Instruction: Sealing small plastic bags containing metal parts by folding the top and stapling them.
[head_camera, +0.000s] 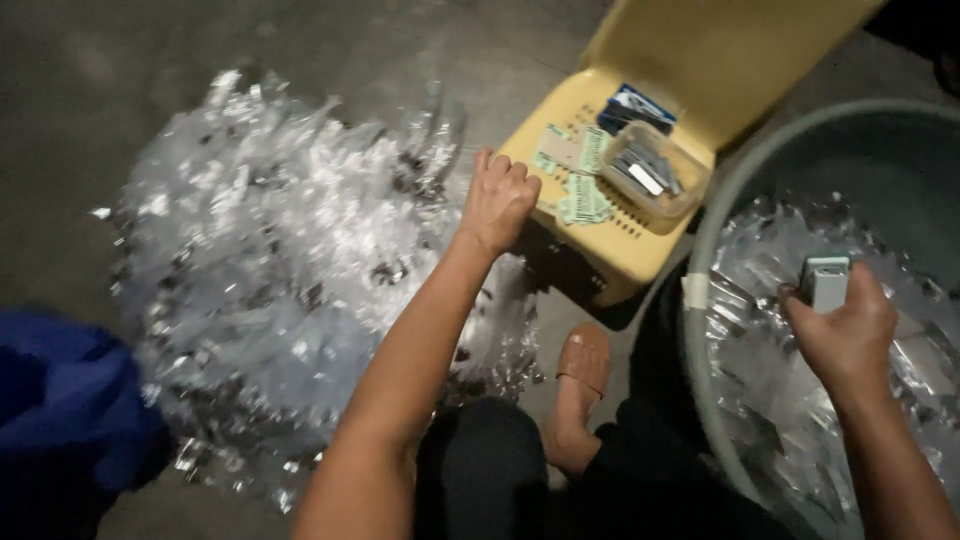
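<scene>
Head view is looking down at a person sitting low over a concrete floor (330, 50). The left hand (497, 200) is reaching out with its fingers curled loosely together, knuckles up, resting at the front edge of a yellow plastic chair seat (610, 255); whether it is pinching anything cannot be told. Just beside that hand, pale green paper cards (578, 195) are lying on the seat, and a clear plastic box (652, 172) of small metal pieces is sitting near the seat's back edge, with a dark blue packet (636, 106) behind it. The right hand (845, 335) is closing around a small grey-green stapler-like tool (826, 280), holding it upright over a large grey tub (705, 290) filled with clear plastic sachets (765, 390). A big heap of the same clear sachets (270, 270) is spreading over the floor to the left of the chair, touching the left forearm's side. A blue cloth (60, 410) is lying at the heap's left edge. A foot in a tan sandal (580, 375) is resting between the heap and the tub.
</scene>
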